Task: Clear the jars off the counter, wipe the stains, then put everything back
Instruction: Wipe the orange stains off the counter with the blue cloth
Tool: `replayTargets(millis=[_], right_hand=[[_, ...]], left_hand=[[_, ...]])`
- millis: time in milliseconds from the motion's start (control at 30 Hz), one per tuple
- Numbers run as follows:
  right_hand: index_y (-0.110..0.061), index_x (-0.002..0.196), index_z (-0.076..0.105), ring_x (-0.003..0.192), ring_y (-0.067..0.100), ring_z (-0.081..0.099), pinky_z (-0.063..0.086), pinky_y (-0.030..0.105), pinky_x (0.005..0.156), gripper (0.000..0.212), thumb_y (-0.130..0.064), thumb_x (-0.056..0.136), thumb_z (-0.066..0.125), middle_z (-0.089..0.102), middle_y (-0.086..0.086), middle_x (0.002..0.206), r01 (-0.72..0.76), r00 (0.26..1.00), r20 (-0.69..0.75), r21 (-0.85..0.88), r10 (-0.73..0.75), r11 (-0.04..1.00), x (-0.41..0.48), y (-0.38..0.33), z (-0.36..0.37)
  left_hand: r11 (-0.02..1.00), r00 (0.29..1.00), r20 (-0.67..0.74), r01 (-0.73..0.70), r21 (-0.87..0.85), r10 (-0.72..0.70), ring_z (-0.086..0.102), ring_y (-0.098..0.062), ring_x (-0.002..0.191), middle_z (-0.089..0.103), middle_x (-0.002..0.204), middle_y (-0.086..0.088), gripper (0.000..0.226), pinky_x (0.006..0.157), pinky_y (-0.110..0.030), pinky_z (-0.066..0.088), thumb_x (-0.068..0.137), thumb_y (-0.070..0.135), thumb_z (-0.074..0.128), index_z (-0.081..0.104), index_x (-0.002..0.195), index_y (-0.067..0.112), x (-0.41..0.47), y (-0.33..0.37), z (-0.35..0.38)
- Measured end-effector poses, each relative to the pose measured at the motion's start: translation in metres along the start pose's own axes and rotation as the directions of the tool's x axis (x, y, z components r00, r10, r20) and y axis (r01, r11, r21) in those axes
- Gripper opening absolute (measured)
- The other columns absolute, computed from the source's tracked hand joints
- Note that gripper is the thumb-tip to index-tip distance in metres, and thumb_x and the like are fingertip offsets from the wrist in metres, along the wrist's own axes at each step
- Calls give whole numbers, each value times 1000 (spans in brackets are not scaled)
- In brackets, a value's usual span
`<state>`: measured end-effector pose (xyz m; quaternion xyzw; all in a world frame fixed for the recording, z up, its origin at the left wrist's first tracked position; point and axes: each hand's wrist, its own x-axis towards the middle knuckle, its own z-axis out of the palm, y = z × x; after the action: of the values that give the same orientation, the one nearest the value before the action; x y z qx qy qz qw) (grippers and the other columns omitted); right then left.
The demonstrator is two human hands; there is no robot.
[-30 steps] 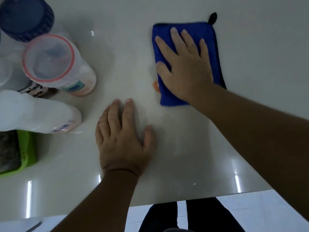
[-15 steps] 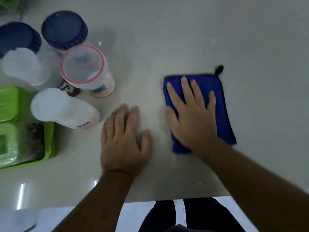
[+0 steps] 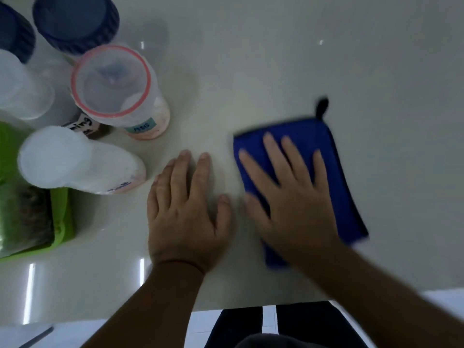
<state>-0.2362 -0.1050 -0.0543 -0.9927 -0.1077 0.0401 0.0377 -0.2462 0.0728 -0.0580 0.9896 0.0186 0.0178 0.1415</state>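
Observation:
A folded blue cloth (image 3: 334,156) with a black loop lies on the white counter (image 3: 276,59). My right hand (image 3: 288,197) presses flat on the cloth, fingers spread, blurred by motion. My left hand (image 3: 185,212) rests flat on the bare counter just left of the cloth, holding nothing. Jars stand grouped at the left: a pink-rimmed clear jar (image 3: 113,84), a white-lidded jar labelled salt (image 3: 75,162), another white-lidded jar (image 3: 20,89) and two blue-lidded jars (image 3: 75,18).
A green tray (image 3: 60,217) with a dark packet sits at the left edge beside the jars. The counter's front edge (image 3: 251,306) runs just below my wrists, with my dark trousers and the white floor beyond it.
My right hand slid the blue cloth toward me along the counter, and it is still in motion. My left hand stayed flat in place. The view shifted.

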Motion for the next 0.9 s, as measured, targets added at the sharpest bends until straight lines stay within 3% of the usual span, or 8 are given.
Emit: replayTargets(millis=[67,167,433,533,667,800,900], right_hand=[[-37,158,27,155,28,18,16,66,117,64,-56,98,39,22,4,168,9,1000,22,15,-9,1000,-45,-3,4],[-38,157,31,154,28,20,14,67,117,65,-55,95,44,24,3,167,7,998,55,32,-9,999,-41,-2,3],[-43,158,19,156,27,10,6,65,120,61,-55,98,26,13,0,170,-57,998,10,40,56,998,139,9,-8],[-41,158,18,156,27,10,5,63,121,61,-54,98,23,13,0,170,-74,997,4,51,74,996,156,8,-6],[-37,159,21,155,29,16,11,62,121,61,-53,101,26,18,3,169,-37,999,-28,-5,37,999,73,5,-3],[-37,159,25,155,27,16,15,63,119,60,-53,102,33,20,3,169,65,997,38,-3,-64,998,-57,5,1],[-40,158,25,156,22,15,14,62,120,54,-54,105,24,20,-2,169,83,992,92,35,-86,996,-68,9,0]], left_hand=[[1000,1000,8,5,0,-5,29,-31,144,33,157,-11,70,116,-50,23,87,46,46,36,151,20,0,0,1],[1000,1000,8,8,2,-8,29,-30,144,33,157,-11,69,116,-50,23,88,47,44,37,151,19,0,1,1],[1000,1000,5,0,-2,0,30,-32,144,36,156,-12,67,116,-49,24,90,48,44,38,151,19,0,0,-1],[1000,1000,20,3,3,-3,28,-30,145,34,157,-11,68,117,-49,22,91,49,44,36,152,21,0,0,0],[1000,1000,-4,10,-6,-10,31,-31,143,36,156,-11,68,116,-50,24,88,46,47,39,150,20,-1,1,0],[1000,999,-38,-4,4,4,34,-33,141,38,154,-11,67,114,-49,26,87,45,48,41,149,19,0,0,2],[1000,999,-47,-8,12,9,33,-32,141,37,155,-10,67,114,-49,26,88,46,47,39,149,20,0,-1,4]])
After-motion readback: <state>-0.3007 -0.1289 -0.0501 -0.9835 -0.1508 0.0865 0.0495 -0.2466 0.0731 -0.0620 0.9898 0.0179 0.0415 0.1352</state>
